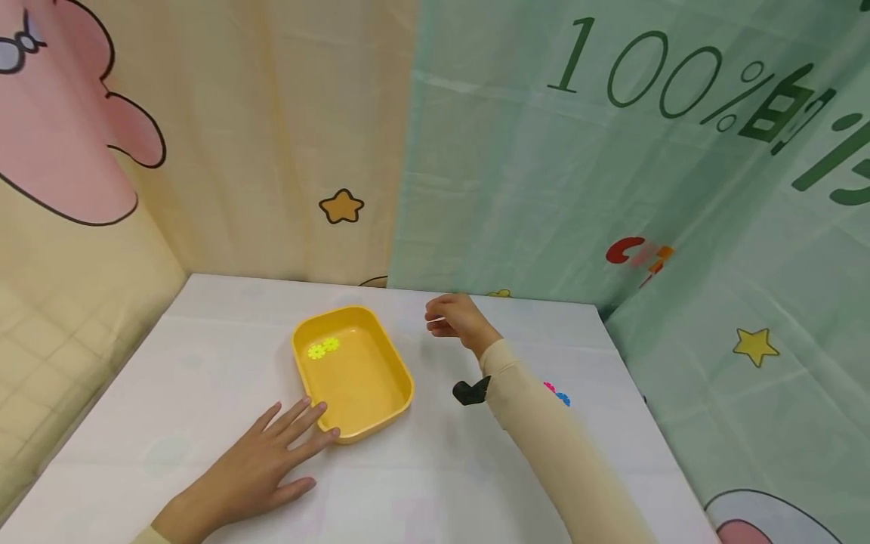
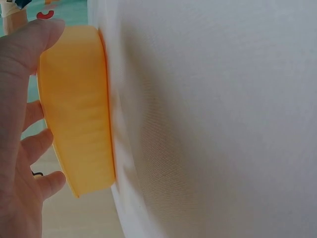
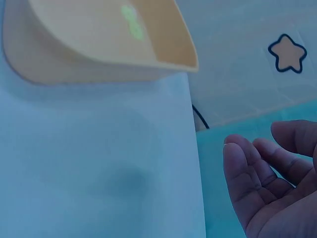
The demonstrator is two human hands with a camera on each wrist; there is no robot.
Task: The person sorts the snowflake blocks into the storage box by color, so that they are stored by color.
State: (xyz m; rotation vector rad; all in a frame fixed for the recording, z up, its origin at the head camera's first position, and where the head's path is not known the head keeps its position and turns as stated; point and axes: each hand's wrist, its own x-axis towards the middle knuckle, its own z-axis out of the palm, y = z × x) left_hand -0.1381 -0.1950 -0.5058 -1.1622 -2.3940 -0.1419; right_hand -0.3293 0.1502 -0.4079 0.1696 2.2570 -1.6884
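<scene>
A yellow tray (image 1: 360,385) with rounded corners sits on the white table, left of middle. Two bright yellow flower-shaped pieces (image 1: 323,347) lie inside it, toward its far left end. My left hand (image 1: 251,472) has its fingers spread, fingertips at the tray's near left rim; the left wrist view shows them along the tray's side wall (image 2: 79,114). To the right of the tray, above the table's far part, my right hand (image 1: 458,321) hangs with loosely bent fingers. In the right wrist view, nothing shows between its thumb and fingers (image 3: 235,161).
Small pink and blue flower-shaped pieces (image 1: 559,394) lie on the table right of my right forearm, which stretches across the table (image 1: 421,491). A black strap piece (image 1: 470,391) juts from the right wrist. Printed curtains (image 1: 306,136) hang behind and beside the table.
</scene>
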